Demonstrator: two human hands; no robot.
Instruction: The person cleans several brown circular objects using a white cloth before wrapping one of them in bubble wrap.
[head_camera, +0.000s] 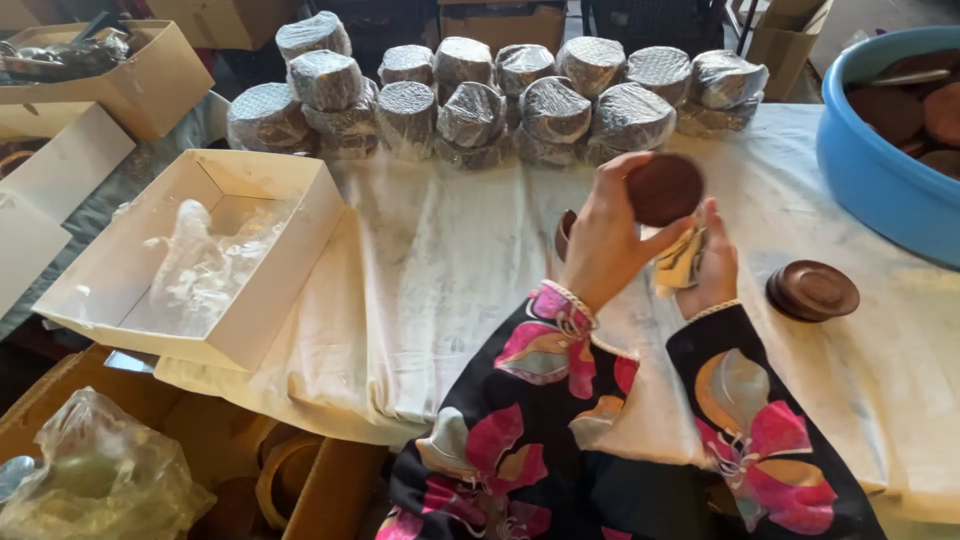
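Note:
My left hand (603, 238) holds a round dark brown dish (665, 188) up above the table, its fingers curled around the rim. My right hand (712, 268) is just beside and below it, closed on a yellowish cloth (681, 262) that touches the dish's lower edge. Both sleeves are black with pink flowers. A small stack of similar brown dishes (811, 291) lies on the white tablecloth (440, 270) to the right of my hands. Another brown piece (565, 232) peeks out behind my left wrist.
Several wrapped round bundles (470, 100) are piled along the table's far edge. An open white box (195, 250) with plastic wrap sits at left. A blue tub (875, 170) with brown pieces stands at the right. Cardboard boxes (130, 70) surround the table.

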